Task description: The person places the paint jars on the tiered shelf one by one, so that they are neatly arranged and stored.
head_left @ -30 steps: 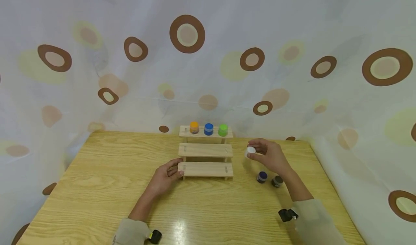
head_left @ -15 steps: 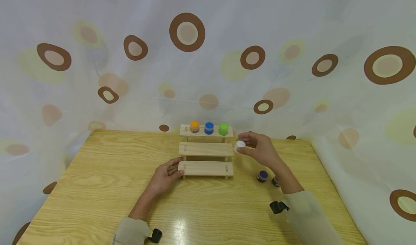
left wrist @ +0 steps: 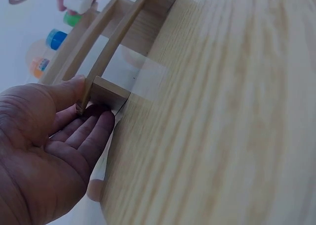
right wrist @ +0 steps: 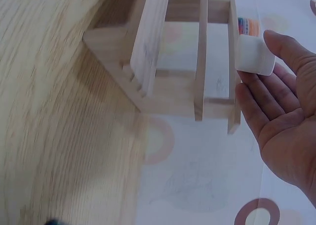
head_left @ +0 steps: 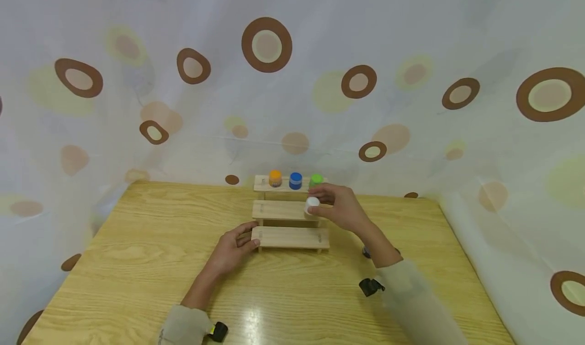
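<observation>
A three-step wooden display rack [head_left: 290, 238] stands on the table. At its left end my left hand [head_left: 230, 248] grips the lowest step, thumb on the board and fingers curled under, as the left wrist view shows. My right hand [head_left: 340, 208] pinches a small white-lidded paint jar [head_left: 312, 202] between thumb and fingers. In the head view this jar overlaps the right end of the middle step. The jar's white body and coloured label [right wrist: 248, 27] show in the right wrist view. An orange jar [head_left: 275, 178], a blue jar [head_left: 295, 181] and a green jar [head_left: 316, 179] line the top step.
A dark jar [head_left: 366, 252] on the table peeks out beside my right forearm, which mostly covers it and another dark lid. Behind the wooden table [head_left: 151, 253] hangs a white sheet [head_left: 205, 131] with brown rings.
My right hand has carried the white jar leftward from beside the rack to over the middle step's right end. The forearm now covers most of the dark jars. My left hand has stayed put.
</observation>
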Motion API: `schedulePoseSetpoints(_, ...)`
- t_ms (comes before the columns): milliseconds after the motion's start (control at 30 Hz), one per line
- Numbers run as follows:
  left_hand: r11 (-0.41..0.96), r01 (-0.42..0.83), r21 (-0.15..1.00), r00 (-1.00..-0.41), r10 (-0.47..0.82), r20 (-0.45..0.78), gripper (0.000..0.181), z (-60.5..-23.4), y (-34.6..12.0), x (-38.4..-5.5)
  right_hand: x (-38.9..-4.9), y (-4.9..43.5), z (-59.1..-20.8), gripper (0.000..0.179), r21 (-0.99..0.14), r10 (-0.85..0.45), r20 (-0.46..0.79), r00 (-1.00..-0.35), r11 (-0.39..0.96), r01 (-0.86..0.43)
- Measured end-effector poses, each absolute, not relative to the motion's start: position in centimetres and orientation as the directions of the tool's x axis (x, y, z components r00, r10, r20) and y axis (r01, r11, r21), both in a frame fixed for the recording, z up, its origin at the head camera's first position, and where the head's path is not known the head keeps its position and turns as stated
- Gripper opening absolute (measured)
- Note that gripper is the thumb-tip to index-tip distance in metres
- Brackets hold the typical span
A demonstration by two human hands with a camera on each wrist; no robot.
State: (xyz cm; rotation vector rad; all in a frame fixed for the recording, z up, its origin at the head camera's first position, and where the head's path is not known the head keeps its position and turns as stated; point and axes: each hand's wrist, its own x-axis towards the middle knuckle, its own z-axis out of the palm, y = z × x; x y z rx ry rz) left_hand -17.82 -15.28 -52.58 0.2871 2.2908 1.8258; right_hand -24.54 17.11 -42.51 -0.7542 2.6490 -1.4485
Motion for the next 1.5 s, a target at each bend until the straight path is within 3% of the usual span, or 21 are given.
schedulePoseSetpoints(900,0.215,0.024,0.976,-0.964,0.264,-0.035,0.057,-52.4,-15.4,-18.0,-25.6,8.8,-42.5,0.039,-0.799,-0.511,0.190,-0.838,0.416,-0.435)
schedulePoseSetpoints(1500,0.199,0.035,0.979,-0.963,0.269,-0.021,0.056,-52.6,-15.4,-18.0,-25.7,7.4,-44.7,0.042,-0.792,-0.474,0.183,-0.861,0.448,-0.414)
